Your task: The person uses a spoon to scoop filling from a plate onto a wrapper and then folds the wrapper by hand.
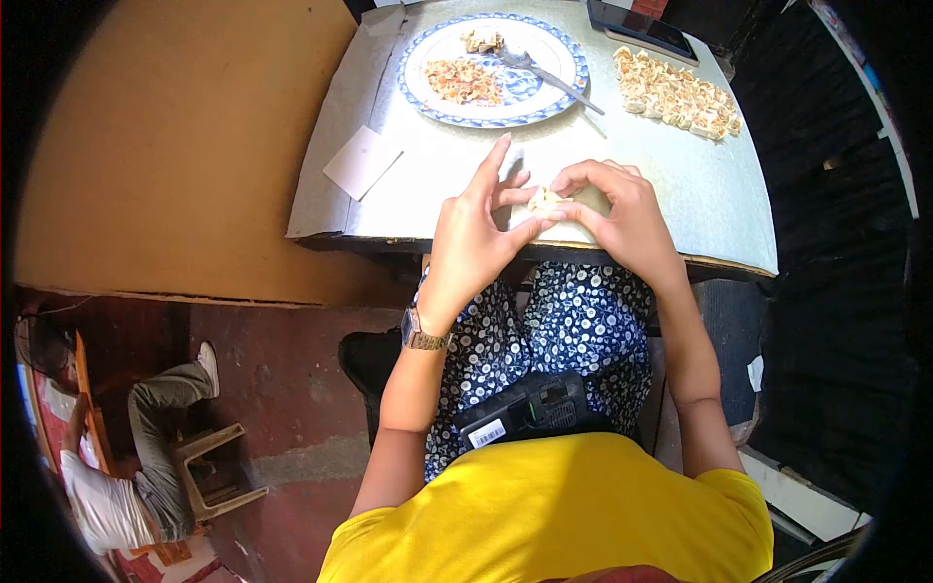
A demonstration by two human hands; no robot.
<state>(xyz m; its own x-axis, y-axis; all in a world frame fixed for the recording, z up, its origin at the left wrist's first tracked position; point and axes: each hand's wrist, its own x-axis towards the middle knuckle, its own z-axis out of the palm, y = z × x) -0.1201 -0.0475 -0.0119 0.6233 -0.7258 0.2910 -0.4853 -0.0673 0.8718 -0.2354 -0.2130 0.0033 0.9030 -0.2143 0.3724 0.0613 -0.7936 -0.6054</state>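
Observation:
Between my two hands, near the table's front edge, is a small pale dumpling [546, 202]. My left hand [478, 225] pinches its left side with thumb and a finger, the index finger pointing up. From the right, the thumb and fingertips of my right hand [622, 212] press on it. Beyond them lies a blue-rimmed oval plate [413, 102] with orange-flecked filling [462, 83], a pale lump [483, 41] and a spoon [554, 78]. Several folded dumplings [675, 94] sit in rows at the back right. A white square wrapper [362, 163] lies at the left.
Two dark phones [641, 31] lie at the table's [719, 204] back right. A black device [530, 408] rests on my lap. At the lower left, a seated person [160, 457] is beside a stool [219, 471]. A dark curtain [836, 243] hangs at the right.

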